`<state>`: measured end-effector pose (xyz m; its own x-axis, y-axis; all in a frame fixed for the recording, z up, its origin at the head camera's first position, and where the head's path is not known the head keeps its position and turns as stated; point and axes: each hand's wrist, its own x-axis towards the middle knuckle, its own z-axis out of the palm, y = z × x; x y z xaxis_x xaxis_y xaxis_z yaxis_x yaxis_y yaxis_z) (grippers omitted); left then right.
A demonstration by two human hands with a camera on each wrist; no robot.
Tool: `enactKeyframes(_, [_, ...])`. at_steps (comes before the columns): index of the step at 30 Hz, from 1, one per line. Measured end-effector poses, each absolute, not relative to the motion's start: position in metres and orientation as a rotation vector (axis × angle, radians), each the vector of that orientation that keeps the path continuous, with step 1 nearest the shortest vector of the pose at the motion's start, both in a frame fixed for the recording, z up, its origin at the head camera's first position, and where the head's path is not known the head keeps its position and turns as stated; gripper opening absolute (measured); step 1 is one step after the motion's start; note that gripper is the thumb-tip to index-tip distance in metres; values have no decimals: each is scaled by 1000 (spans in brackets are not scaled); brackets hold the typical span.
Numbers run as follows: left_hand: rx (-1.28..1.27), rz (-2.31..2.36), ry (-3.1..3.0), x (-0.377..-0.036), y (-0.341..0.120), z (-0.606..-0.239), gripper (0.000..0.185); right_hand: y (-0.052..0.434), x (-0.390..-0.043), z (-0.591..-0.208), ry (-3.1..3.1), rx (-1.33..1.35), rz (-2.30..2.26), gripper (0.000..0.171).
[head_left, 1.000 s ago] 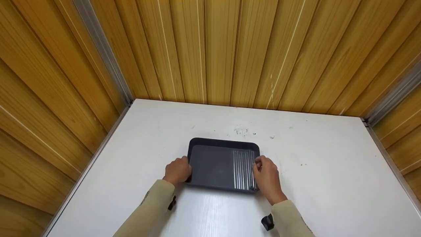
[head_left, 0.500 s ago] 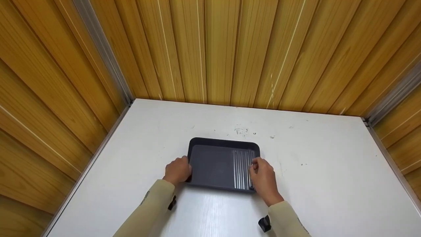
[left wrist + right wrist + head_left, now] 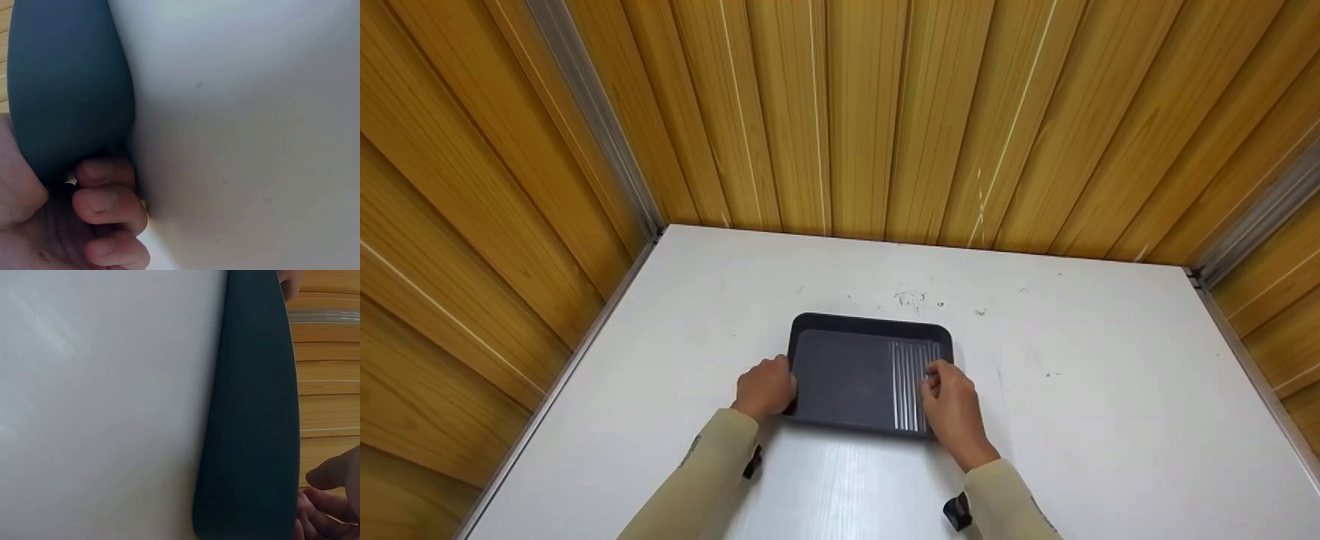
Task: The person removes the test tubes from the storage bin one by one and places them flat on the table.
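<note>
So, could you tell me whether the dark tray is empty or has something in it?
Empty: the tray shows only its bare floor and ribbed section in the head view, with nothing lying inside.

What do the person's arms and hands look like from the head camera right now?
Both arms wear long, pale beige sleeves, the left sleeve and the right sleeve, each ending at the wrist. A small black device is strapped at each wrist: the left wrist device and the right wrist device. The left hand and right hand are bare, without gloves.
</note>
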<state>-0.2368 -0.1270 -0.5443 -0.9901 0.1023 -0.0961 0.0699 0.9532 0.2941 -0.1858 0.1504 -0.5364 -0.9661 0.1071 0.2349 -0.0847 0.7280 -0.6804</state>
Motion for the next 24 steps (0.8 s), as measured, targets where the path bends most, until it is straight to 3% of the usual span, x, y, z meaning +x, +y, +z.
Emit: enactKeyframes(24, [122, 451, 2982, -237, -127, -543, 21, 139, -185, -542, -2680, 13, 1064, 14])
